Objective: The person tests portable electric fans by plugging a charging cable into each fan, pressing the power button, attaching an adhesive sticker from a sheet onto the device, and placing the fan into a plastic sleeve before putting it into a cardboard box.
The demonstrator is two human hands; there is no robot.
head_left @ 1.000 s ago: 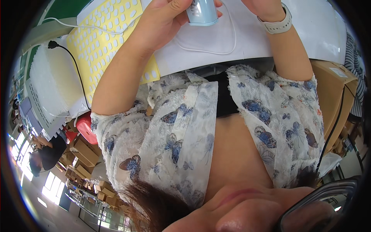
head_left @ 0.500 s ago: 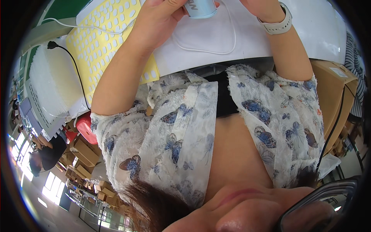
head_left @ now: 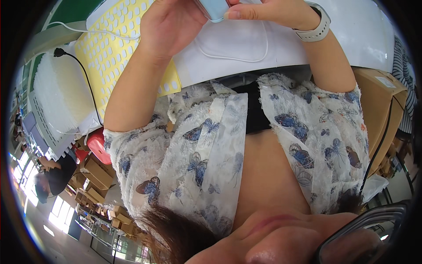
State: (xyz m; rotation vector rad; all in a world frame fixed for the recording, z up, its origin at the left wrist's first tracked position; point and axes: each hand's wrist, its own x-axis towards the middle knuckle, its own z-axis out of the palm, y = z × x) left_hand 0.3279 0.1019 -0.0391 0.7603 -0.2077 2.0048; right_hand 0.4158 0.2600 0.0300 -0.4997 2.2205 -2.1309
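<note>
Stacked white trays [head_left: 57, 94]: far left of the bench, a ribbed white pile with a black cable [head_left: 85, 79] running over its edge.
Yellow sheet [head_left: 116, 42]: a perforated yellow sheet dotted with small white ovals, lying on the white worktop [head_left: 351, 35] and passing under the left forearm.
Red stool [head_left: 97, 145]: low down at the left, just below the bench edge, with brown cartons [head_left: 94, 174] on the floor beyond it.
Left hand [head_left: 169, 26]: raised at the top of the view, palm toward the camera, fingers curled round the left side of the pale blue device – its fingertips are hidden behind the palm, so how tightly they press I cannot tell.
Pale blue device [head_left: 214, 11]: small, rounded, only its lower corner showing at the top edge; it sits between the 2 hands, above the worktop.
White cord [head_left: 246, 57]: a thin loop lying on the worktop just under the hands.
Right hand [head_left: 270, 11]: comes in from the right, fingers held together and stretched leftward, the thumb tip pressed against the device's lower right corner – a pinching grip.
White wristband [head_left: 314, 28]: snug on the right wrist.
Cardboard box [head_left: 380, 110]: brown, at the right of the bench, a black cable hanging down its side.
</note>
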